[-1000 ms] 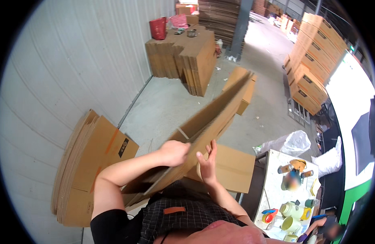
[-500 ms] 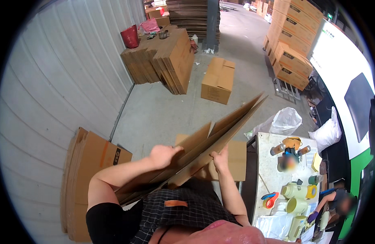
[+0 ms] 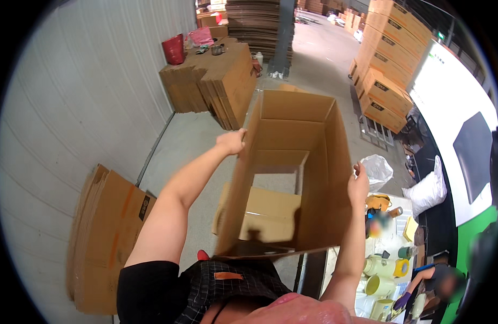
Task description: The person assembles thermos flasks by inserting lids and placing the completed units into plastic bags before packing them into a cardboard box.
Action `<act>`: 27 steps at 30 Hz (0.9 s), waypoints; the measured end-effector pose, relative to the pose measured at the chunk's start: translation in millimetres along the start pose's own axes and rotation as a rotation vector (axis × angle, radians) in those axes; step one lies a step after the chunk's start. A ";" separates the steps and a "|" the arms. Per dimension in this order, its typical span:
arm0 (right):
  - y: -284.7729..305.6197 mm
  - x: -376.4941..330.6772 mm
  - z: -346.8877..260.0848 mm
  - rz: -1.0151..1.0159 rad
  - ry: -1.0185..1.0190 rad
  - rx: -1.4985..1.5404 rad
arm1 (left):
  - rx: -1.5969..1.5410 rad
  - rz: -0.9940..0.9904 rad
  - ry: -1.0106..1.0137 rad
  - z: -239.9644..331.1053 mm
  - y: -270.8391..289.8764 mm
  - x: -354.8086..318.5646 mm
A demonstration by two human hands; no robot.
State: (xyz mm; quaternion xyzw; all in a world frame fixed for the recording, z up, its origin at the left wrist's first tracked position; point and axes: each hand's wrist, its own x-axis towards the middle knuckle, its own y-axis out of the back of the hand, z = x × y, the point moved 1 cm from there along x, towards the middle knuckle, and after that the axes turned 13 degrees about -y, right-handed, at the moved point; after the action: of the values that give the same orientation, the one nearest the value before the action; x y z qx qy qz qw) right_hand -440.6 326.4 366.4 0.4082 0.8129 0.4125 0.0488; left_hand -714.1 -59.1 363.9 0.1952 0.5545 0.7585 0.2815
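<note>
A brown cardboard box (image 3: 327, 162) is held spread into a rectangular tube in front of me. Its top and bottom are both open, so floor and another carton (image 3: 276, 208) show through it. My left hand (image 3: 232, 142) is closed on the upper part of the box's left wall. On the opposite side, my right hand (image 3: 359, 186) grips the right wall with its fingers bent at the edge; part of that grip is hard to make out.
Flattened cartons (image 3: 111, 232) lean against the wall at left. More stacked cardboard (image 3: 227, 81) stands ahead. At right, a worktable (image 3: 331, 264) holds pale green containers (image 3: 379, 285). Taped cartons (image 3: 386, 89) are piled far right, and a co-worker's gloved hand (image 3: 402, 300) is beyond the table.
The folded cardboard has opened from a flat, slanted shape into a rectangular tube. Both my hands have moved forward and farther apart, still holding it.
</note>
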 end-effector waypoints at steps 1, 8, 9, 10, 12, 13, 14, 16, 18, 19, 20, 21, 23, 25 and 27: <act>-0.3 -32.9 -28.4 -0.004 0.047 0.069 | -0.032 0.026 0.029 -1.6 -9.2 -6.2; 26.8 -225.5 -59.1 -0.144 -0.057 -0.506 | 0.237 0.449 -0.644 56.0 -50.9 -12.1; 30.4 -234.7 -48.2 0.066 -0.063 -0.389 | 0.157 0.227 -0.659 53.9 -48.9 -12.5; 37.1 -245.9 -49.7 0.283 -0.113 -0.371 | 0.077 -0.003 -0.677 51.7 -46.3 -14.8; 31.6 -260.8 -34.8 0.513 -0.305 -0.270 | 0.113 -0.035 -0.904 32.3 -34.4 -20.5; 16.9 -266.6 -13.3 0.514 -0.461 0.088 | 0.149 0.013 -1.039 18.3 -28.7 -22.6; 4.1 -273.1 13.0 0.508 -0.604 0.452 | 0.185 0.065 -1.176 6.3 -22.3 -23.5; 0.3 -284.0 43.6 0.384 -0.785 0.801 | 0.307 -0.010 -1.285 -7.2 -17.2 -29.8; 4.9 -294.0 42.9 0.639 -0.596 0.671 | 0.351 -0.061 -1.363 -7.8 -14.6 -41.8; 13.5 -297.0 44.6 0.619 -0.615 0.678 | 0.339 -0.081 -1.386 -6.0 -15.8 -53.6; 29.2 -297.8 51.1 0.608 -0.627 0.679 | 0.323 -0.091 -1.418 -3.2 -19.6 -65.9; 46.5 -298.9 70.3 0.668 -0.686 0.664 | 0.245 0.032 -1.510 -3.0 -24.8 -84.2; 65.7 -288.9 83.2 0.663 -0.623 0.708 | 0.022 0.170 -1.592 -8.2 -29.8 -124.1; 66.9 -279.2 88.3 0.540 -0.623 0.641 | -0.125 0.017 -1.556 -6.7 -21.6 -153.8; 9.7 -248.1 16.1 0.525 -0.732 0.531 | -0.109 -0.228 -1.491 -22.9 -21.9 -177.4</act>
State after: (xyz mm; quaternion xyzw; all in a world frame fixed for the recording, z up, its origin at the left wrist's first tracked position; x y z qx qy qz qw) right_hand -263.6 165.1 298.8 0.7140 0.6896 0.0209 0.1193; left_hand -587.7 -185.0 338.9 0.5838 0.1955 0.4180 0.6681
